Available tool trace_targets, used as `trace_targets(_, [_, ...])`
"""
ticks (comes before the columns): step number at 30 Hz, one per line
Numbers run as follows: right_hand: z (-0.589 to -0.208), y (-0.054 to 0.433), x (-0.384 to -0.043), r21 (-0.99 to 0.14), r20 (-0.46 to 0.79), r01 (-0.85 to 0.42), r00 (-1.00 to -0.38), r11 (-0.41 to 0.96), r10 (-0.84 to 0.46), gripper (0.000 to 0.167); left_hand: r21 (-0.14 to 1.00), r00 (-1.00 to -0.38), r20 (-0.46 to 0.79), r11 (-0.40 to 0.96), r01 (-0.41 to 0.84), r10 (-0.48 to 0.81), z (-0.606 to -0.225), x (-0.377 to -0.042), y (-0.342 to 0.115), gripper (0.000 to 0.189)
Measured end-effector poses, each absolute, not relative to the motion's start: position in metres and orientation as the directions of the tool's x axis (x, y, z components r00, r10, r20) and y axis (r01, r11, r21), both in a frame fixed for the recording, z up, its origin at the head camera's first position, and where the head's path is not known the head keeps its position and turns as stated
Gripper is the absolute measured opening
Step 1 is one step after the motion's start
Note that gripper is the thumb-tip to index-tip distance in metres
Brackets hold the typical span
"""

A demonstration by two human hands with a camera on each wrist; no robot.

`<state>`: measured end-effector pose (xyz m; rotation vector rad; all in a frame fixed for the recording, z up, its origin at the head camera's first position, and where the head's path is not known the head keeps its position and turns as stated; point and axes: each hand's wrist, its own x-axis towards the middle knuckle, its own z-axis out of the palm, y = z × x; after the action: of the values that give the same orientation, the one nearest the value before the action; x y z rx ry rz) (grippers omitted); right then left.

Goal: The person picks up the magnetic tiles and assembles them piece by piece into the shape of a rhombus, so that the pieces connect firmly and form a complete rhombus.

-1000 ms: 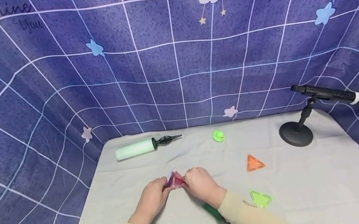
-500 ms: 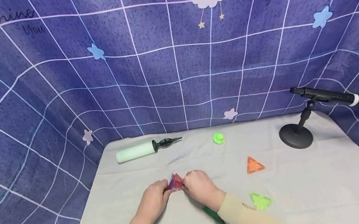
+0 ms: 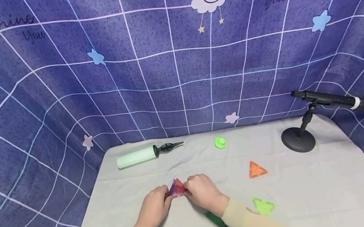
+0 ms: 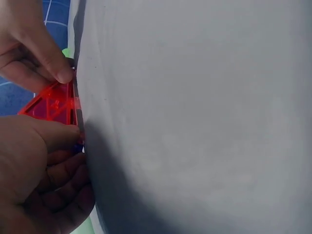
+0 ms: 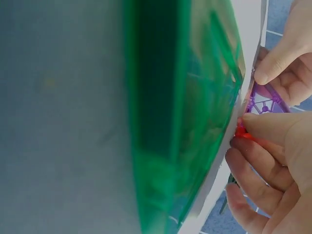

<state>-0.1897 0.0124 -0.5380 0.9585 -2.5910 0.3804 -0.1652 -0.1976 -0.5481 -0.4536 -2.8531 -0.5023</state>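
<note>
Red and purple see-through triangular magnetic tiles point(image 3: 177, 188) lean together as a small pyramid shape on the white cloth. At its left side my left hand point(image 3: 153, 210) pinches an edge between thumb and fingers. My right hand point(image 3: 204, 191) pinches the opposite side, by the red tile. In the left wrist view the red tile point(image 4: 53, 105) shows between both hands. The purple tile point(image 5: 265, 105) is visible in the right wrist view. Fingertips hide the lower corners. A dark green tile point(image 3: 215, 220) stands beneath my right forearm, partly covered by the sleeve.
An orange triangular tile point(image 3: 257, 169) and a lime green one point(image 3: 264, 205) lie to the right. Farther back are a green rubber duck point(image 3: 220, 142) and a pale green hand pump point(image 3: 137, 156). A black rod on a round-based stand point(image 3: 298, 140) occupies the back right.
The head view has tilted slightly, so the whole scene sits a little lower. Both hands keep their hold on the tiles, with hardly any movement.
</note>
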Motion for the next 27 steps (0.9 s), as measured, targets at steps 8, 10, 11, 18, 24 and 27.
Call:
trace_targets(8, [-0.537,0.02,-0.189,-0.199,0.385,-0.655,-0.736,0.729,-0.557,0.017,0.305,-0.928,0.286,0.896,0.323,0.237,-0.547,-0.163,-0.198,0.021])
trace_targets(10, [-0.537,0.025,-0.189,-0.215,0.373,-0.649,-0.745,0.73,-0.553,0.016,0.311,-0.933,0.286,0.9,0.307,0.219,-0.546,-0.161,-0.197,0.025])
trace_targets(11, [-0.538,0.027,-0.19,-0.218,0.371,-0.647,-0.747,0.73,-0.551,0.015,0.311,-0.934,0.288,0.901,0.301,0.212,-0.545,-0.161,-0.197,0.027])
trace_targets(18, [-0.535,0.048,-0.194,-0.27,0.383,-0.623,-0.769,0.734,-0.512,0.008,0.293,-0.913,0.345,0.899,0.325,0.217,-0.541,-0.153,-0.193,0.038])
trace_targets(24, [-0.532,0.071,-0.197,-0.314,0.4,-0.586,-0.795,0.747,-0.456,0.005,0.319,-0.901,0.318,0.862,0.395,0.295,-0.537,-0.143,-0.181,0.036])
trace_targets(27, [-0.532,0.085,-0.197,-0.329,0.406,-0.561,-0.81,0.76,-0.423,0.006,0.334,-0.889,0.303,0.835,0.437,0.344,-0.535,-0.138,-0.171,0.033])
